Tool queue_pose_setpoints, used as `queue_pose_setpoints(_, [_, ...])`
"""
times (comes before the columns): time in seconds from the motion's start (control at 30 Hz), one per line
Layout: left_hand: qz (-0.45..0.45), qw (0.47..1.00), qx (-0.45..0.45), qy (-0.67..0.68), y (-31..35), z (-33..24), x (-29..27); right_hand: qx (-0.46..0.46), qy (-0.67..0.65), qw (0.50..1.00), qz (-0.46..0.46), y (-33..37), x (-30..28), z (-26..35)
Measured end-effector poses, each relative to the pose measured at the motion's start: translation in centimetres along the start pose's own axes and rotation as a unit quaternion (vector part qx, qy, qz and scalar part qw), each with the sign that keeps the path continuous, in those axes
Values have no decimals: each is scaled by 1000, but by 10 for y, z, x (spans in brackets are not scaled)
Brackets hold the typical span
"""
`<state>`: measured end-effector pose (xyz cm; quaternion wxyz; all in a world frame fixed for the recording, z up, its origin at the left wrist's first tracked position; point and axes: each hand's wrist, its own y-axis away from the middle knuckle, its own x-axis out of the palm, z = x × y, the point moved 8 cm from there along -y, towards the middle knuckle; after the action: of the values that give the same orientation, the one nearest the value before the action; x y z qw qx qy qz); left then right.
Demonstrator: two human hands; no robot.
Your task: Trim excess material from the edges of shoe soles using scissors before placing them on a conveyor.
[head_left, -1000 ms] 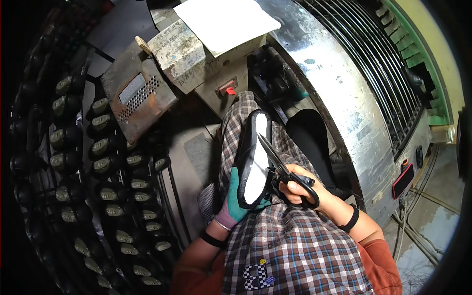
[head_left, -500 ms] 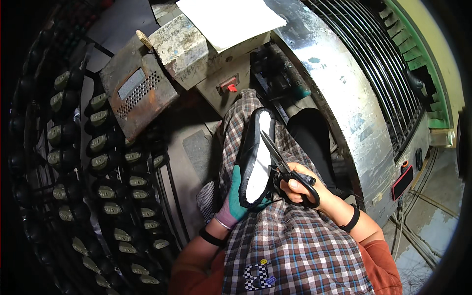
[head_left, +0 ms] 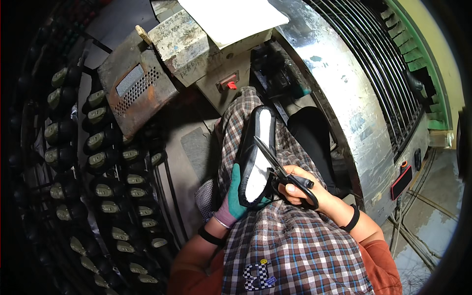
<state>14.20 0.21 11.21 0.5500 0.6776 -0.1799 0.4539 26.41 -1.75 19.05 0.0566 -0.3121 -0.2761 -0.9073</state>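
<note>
– Scissors [head_left: 280, 168] moved: tip swung left across the shoe [head_left: 258, 164] since half a second ago. Where's the shoe?
– On the lap, over the plaid apron [head_left: 295, 241], white face up, toe pointing away.
– Left hand [head_left: 237, 204]?
– Green-and-mauve glove, gripping the shoe's near end; thumb along its left side.
– Right hand [head_left: 293, 191]?
– Holding the scissors by the black handles, just right of the shoe. Tip's at the white face's left edge; contact, can't tell.
– Nearby?
– Red switch [head_left: 231, 85] ahead, metal machine [head_left: 351, 115] right.
</note>
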Motion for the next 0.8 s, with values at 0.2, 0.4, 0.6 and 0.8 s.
queue_pose_setpoints(0.2, [16,1000,12,4,-3,-3,-10,-9,-5,1000,-13,-3,1,2])
queue_pose_setpoints(0.4, [27,999,13,-31,2,-4,2,-4,16,1000,-21,3,2,2])
queue_pose_setpoints(0.6, [39,999,11,-6,4,-4,6,-1,35,999,-14,0,8,3])
queue_pose_setpoints(0.8, [8,1000,21,-13,5,-8,-7,-140,338,926,-90,12,-11,32])
